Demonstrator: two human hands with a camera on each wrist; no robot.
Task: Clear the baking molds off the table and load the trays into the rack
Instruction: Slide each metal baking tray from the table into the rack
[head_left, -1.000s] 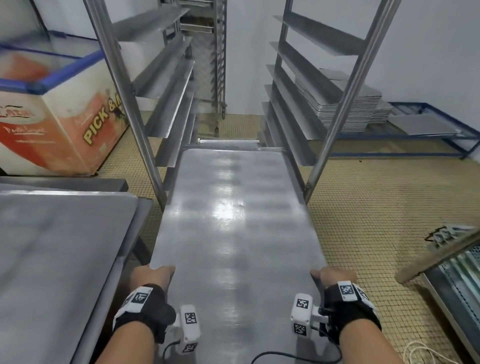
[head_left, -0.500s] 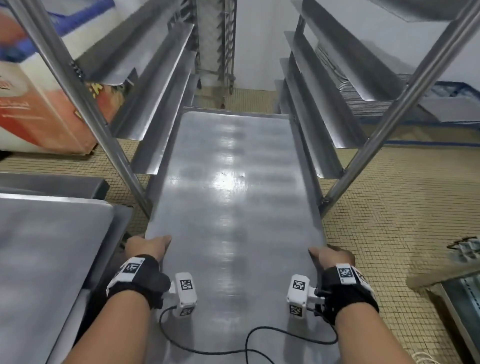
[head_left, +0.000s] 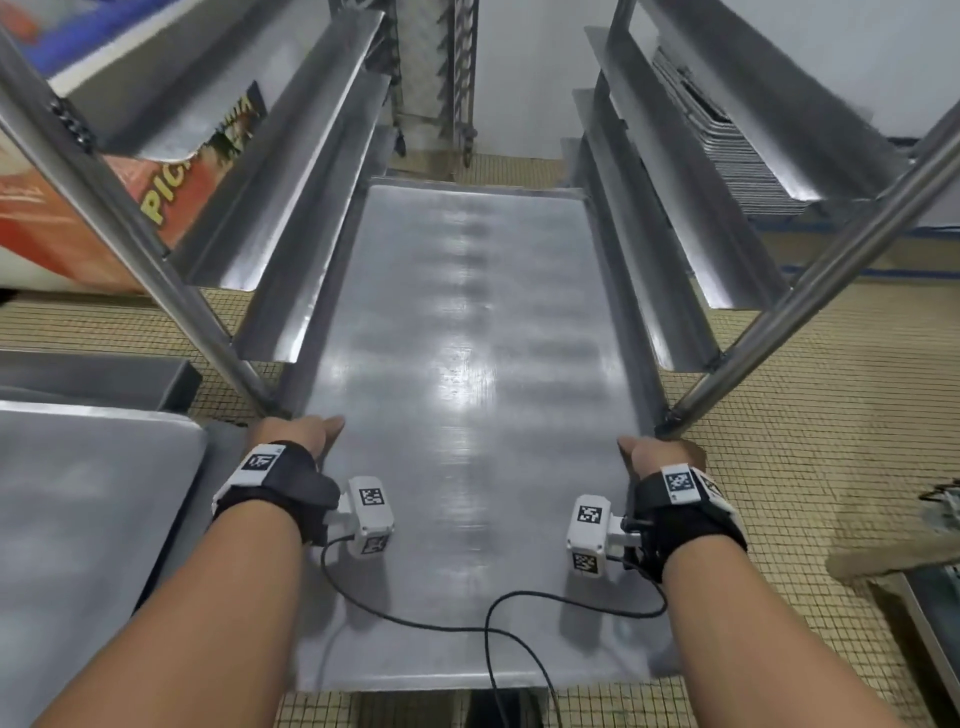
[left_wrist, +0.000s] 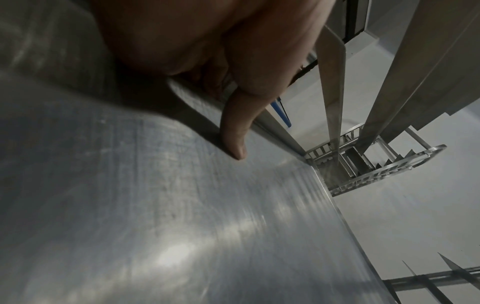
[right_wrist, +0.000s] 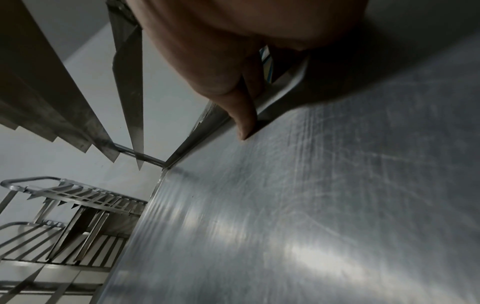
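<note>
**Tray half into the rack, and the rails are tight**

From the head view, the tray is part-way into the rack, its far end between the angled rails and its near end hanging out over the tiled floor. The left hand and right hand each hold a long edge, level with the front uprights. If one side runs ahead, I'd expect the tray to skew and jam against a rail. Knuckles could also catch the uprights. A black cable trails across the near end and might snag. The worktop sits at the left.

From the left wrist, the thumb presses on the tray's top beside its raised rim; the other fingers disappear under the edge, so the grip is on the tray.

From the right wrist, it's the same: thumb on top, fingers hidden beneath. A thumb could be pinched if the rim meets the rail.
</note>
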